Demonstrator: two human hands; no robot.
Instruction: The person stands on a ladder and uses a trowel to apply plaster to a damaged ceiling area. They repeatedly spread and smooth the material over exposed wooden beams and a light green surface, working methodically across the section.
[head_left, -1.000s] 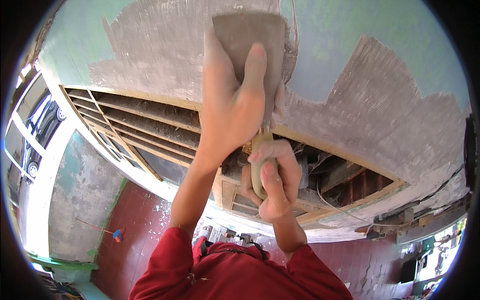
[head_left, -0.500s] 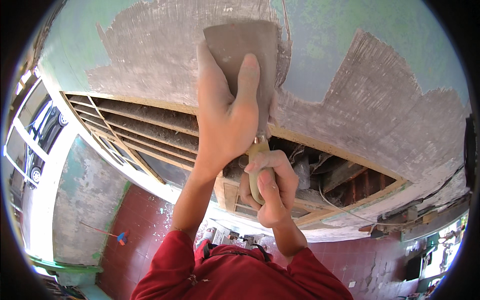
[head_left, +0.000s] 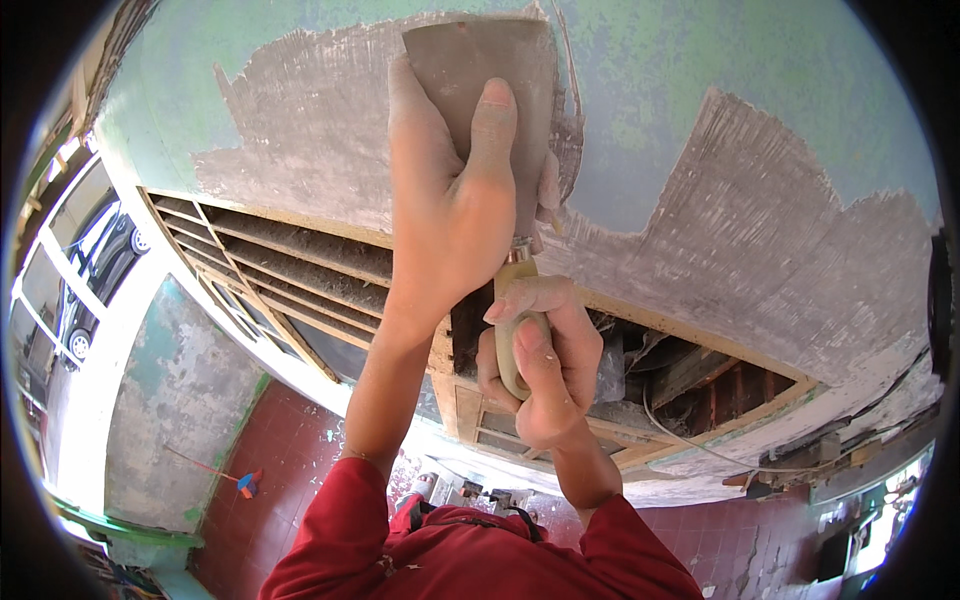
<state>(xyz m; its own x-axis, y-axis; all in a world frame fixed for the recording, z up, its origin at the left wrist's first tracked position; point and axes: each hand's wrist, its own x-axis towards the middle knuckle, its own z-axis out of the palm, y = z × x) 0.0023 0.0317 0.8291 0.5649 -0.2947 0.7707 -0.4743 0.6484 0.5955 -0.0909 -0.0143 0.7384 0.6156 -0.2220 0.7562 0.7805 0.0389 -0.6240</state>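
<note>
I grip a wide scraper point(head_left: 505, 60) against the wall point(head_left: 650, 60), where mottled green-blue paint borders rough grey scraped patches. My left hand point(head_left: 450, 200) is closed around the metal blade, its thumb lying flat along the face and fingertips showing at the right edge. Below it, my right hand point(head_left: 545, 360) wraps its fingers around the pale yellowish handle. The blade's top edge lies by a cracked, raised strip of the surface.
Slatted wooden vents point(head_left: 285, 260) and an opening with a loose cable point(head_left: 700, 450) sit beneath the scraped surface. Far below are red floor tiles point(head_left: 240, 440), a broom point(head_left: 245, 485) and a low grey wall point(head_left: 165, 390). A car point(head_left: 95, 300) shows at left.
The scraper and both hands dipped slightly half a second ago and are now higher again, a little left of where they were a second ago. Both grips are unchanged.
</note>
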